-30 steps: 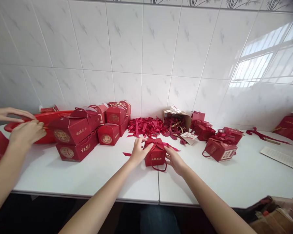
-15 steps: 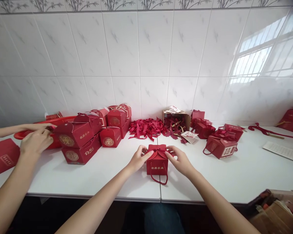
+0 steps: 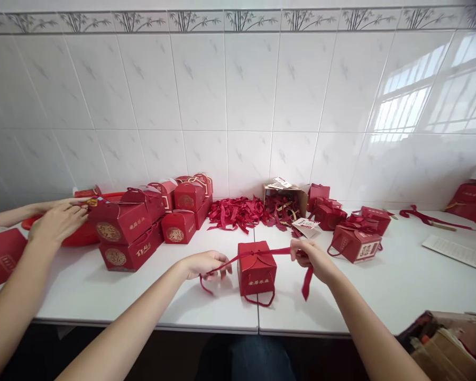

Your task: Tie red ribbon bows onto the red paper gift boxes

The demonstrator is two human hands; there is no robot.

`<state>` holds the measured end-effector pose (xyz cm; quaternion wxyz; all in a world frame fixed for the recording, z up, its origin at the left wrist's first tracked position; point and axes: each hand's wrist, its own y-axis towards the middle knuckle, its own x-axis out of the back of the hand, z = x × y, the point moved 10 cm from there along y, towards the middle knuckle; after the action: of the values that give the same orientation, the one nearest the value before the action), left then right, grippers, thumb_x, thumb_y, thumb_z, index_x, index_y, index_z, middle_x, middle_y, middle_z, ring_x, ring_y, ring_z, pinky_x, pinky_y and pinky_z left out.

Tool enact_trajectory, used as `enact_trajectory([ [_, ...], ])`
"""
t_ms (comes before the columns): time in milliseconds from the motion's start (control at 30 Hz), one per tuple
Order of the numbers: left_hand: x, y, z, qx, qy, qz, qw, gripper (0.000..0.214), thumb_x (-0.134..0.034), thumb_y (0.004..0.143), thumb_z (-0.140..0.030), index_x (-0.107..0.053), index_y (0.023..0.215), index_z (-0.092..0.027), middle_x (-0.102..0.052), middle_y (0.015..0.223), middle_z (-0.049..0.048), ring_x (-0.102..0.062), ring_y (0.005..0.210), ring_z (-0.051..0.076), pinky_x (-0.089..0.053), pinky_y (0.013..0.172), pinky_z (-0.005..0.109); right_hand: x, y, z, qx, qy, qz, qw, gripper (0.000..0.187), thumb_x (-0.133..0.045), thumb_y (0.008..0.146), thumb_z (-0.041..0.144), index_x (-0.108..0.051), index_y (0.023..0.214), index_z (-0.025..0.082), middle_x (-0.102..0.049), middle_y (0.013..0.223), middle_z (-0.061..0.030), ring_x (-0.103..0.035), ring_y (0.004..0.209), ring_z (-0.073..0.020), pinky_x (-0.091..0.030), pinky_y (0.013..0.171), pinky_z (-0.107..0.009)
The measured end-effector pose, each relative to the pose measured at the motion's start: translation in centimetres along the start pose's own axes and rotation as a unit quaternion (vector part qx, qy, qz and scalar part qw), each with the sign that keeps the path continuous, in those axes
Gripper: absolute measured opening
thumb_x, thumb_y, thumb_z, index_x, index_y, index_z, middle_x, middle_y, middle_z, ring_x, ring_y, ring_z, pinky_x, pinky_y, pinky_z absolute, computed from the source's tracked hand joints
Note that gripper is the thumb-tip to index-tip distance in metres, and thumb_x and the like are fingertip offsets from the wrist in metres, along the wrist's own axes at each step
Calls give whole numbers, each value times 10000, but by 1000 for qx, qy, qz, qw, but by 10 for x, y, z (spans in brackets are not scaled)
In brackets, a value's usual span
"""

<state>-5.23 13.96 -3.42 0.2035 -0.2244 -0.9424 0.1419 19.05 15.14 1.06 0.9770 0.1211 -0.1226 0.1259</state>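
Red gift box (image 3: 257, 272) stands upright on a white table (image 3: 206, 312), squarely between the person's two hands and astride the seam where two tabletops meet. Left hand (image 3: 208, 264) hovers just beside the box's left side, its fingertips near the upper edge but apart from the cardboard. Right hand (image 3: 313, 259) is raised on the opposite side, level with the lid and slightly farther off, clear of the box as well.

Linking the two is a dark red ribbon (image 3: 281, 251), knotted across the top of the lid. The right hand's fingers are curled tightly around one end, the band stretched straight from the knot and its tail dangling below the fist. On the other side the ribbon slants down to the left hand, whose loosely bent fingers are blurred; whether they pinch it or merely let it run across them, one cannot tell. A twisted cord handle (image 3: 262, 302) droops from the box's front onto the table.

Behind the box lies a heap of red ribbons (image 3: 238, 211) beside an open carton (image 3: 301, 200). At left, past stacked red boxes (image 3: 129, 248), a co-worker's hands (image 3: 59, 225) meet over a red basket (image 3: 79, 237).
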Motion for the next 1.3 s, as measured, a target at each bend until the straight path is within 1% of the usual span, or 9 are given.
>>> enact_trajectory([
  [133, -21, -15, -30, -38, -9, 77, 996, 382, -730, 655, -457, -719, 770, -93, -571, 538, 26, -316, 314, 42, -149, 377, 216, 14, 1, 12, 11, -102, -74, 992, 190, -712, 571, 245, -582, 439, 198, -432, 581, -11, -389, 544, -130, -266, 507, -273],
  [233, -25, -18, -56, -107, -45, 21, 993, 461, -657, 715, -525, -719, 925, -119, -545, 595, 5, -302, 379, 28, -147, 407, 211, 15, 0, 21, 29, -143, -171, 974, 216, -684, 656, 316, -608, 480, 217, -408, 655, -28, -401, 600, -156, -254, 536, -286],
  [300, -26, -19, -67, -147, -62, -42, 986, 477, -609, 753, -534, -701, 1010, -142, -546, 666, 9, -308, 429, 36, -175, 425, 210, 3, 1, 30, 59, -141, -185, 971, 310, -637, 727, 389, -591, 475, 215, -397, 647, -23, -410, 604, -158, -289, 559, -291],
  [433, -30, -24, -78, -208, -47, -182, 960, 317, -593, 796, -369, -710, 1024, -183, -551, 803, 28, -422, 571, 86, -337, 508, 224, -30, 3, 42, 94, -109, -110, 983, 326, -622, 738, 395, -603, 478, 199, -435, 604, -6, -436, 576, -139, -356, 563, -277],
  [600, -51, -41, -95, -315, 172, -301, 884, 331, -474, 825, -177, -708, 1045, -257, -522, 1002, 63, -509, 649, 125, -443, 611, 273, -56, 2, 49, 78, -115, -15, 990, 166, -626, 678, 243, -627, 525, 178, -485, 625, 5, -461, 600, -125, -375, 574, -254],
  [767, -60, -48, -98, -385, 233, -280, 848, 349, -395, 876, -157, -685, 1052, -239, -495, 1074, 88, -538, 676, 121, -477, 659, 289, -59, 2, 47, 38, -129, 25, 991, 19, -557, 625, 188, -562, 615, 173, -529, 606, 25, -463, 575, -113, -357, 523, -229],
  [933, -65, -44, -106, -388, 270, -178, 863, 321, -404, 879, -172, -722, 876, -221, -524, 1031, 74, -524, 657, 112, -473, 681, 287, -67, 4, 46, 39, -169, 71, 982, 170, -589, 591, 193, -433, 522, 188, -439, 525, 56, -375, 505, -87, -267, 462, -222],
  [1067, -51, -36, -108, -363, 257, -170, 879, 237, -495, 832, -204, -730, 845, -232, -583, 895, 56, -554, 729, 156, -467, 682, 280, -62, 5, 46, 50, -191, 86, 977, 89, -603, 586, 174, -528, 540, 185, -533, 633, 29, -445, 551, -102, -322, 503, -232],
  [1300, 5, -33, -77, -298, 207, -262, 894, 177, -580, 778, -329, -710, 772, -210, -547, 875, 60, -532, 711, 183, -471, 692, 330, -4, 8, 24, 34, -238, -26, 970, 149, -639, 582, 207, -518, 497, 190, -550, 730, -39, -510, 677, -182, -391, 631, -300],
])
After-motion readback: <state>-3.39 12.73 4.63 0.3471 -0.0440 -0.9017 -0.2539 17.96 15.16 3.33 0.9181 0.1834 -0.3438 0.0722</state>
